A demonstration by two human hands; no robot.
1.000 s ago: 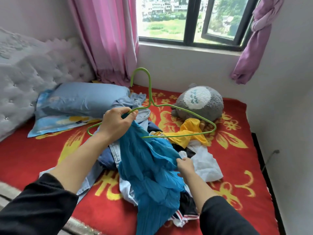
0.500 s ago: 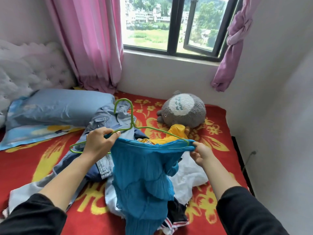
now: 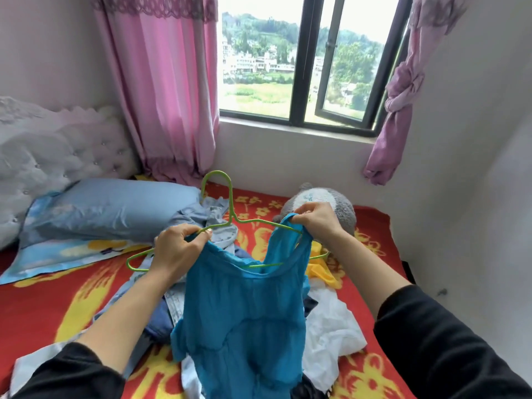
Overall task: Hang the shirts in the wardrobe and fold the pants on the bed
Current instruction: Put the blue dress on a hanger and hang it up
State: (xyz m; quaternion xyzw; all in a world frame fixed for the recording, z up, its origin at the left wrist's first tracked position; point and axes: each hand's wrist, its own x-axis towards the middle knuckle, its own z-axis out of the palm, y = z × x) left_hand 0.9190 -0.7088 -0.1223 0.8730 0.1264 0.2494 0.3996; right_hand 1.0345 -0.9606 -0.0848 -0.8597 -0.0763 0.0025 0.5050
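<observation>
Early stage: bed is carrying a clothes pile mid-bed, nothing folded yet; wardrobe not in view. Blue shirt is hanging above mid-bed, approx. one shoulder on the green hanger. Wall is crowding bed's right edge; bed's pillow side is offering more room. Left hand grip is holding hanger + shirt edge; right hand grip is pinching the strap.

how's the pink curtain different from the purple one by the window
The pink curtain hangs loose and straight; the purple curtain is tied in a knot. The pink curtain reaches down to the bed; the purple curtain ends higher, against the wall. Both flank the window.
</observation>
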